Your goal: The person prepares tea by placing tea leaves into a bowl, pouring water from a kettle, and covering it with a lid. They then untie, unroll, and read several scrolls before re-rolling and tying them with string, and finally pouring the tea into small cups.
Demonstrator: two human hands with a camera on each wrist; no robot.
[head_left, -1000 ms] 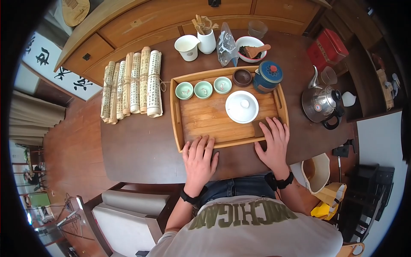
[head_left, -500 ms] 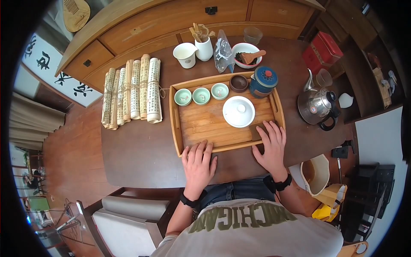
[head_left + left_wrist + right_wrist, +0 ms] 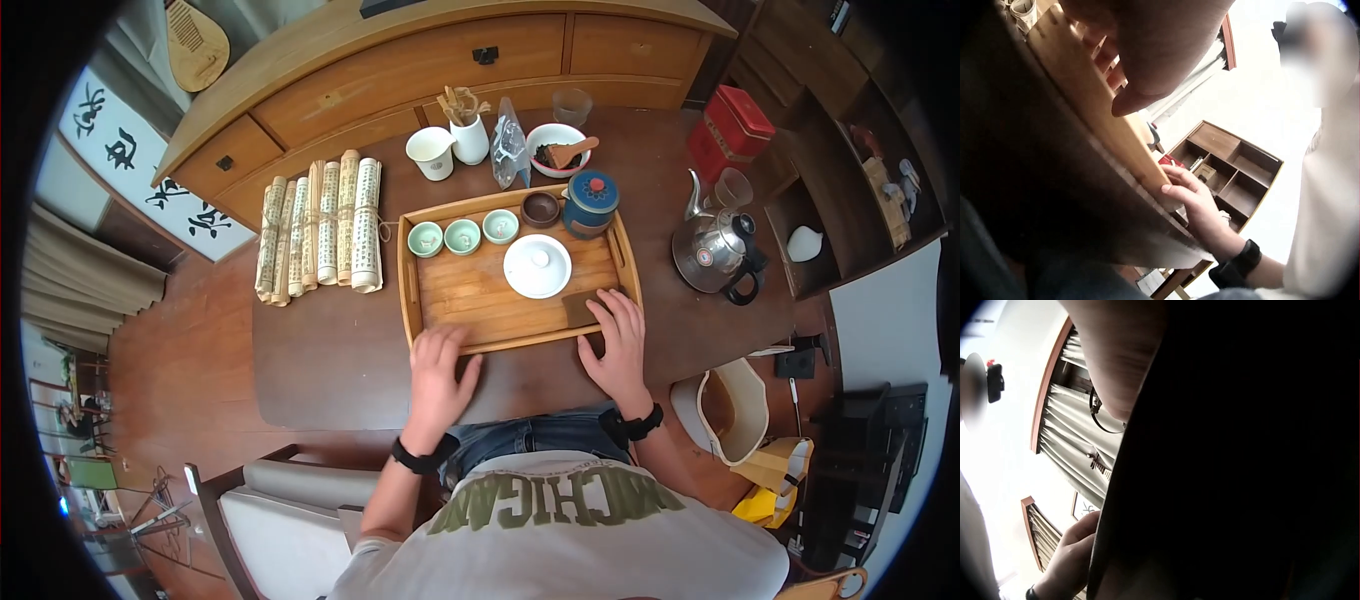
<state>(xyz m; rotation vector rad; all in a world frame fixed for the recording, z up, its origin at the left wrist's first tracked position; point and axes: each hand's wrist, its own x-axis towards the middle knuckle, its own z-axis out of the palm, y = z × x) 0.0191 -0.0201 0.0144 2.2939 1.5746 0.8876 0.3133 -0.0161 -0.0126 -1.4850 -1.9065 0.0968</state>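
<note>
My left hand rests at the near left part of the wooden tray, its blurred fingers over the front rim and its thumb apart. My right hand lies at the near right corner, fingers reaching over the rim onto a folded dark brown cloth. In the left wrist view the left thumb is beside the tray's side wall. On the tray stand a white lidded bowl, celadon cups, a dark brown cup and a blue lidded jar.
Tied paper scrolls lie left of the tray. Behind it stand a white pitcher, a white tool holder, a plastic bag and a bowl with a brush. A steel kettle and red tin are at right.
The head view has shifted, moving the whole tabletop in the frame. My left hand has slid slightly left along the tray's front rim, its fingers now blurred. The right hand stays at its corner.
</note>
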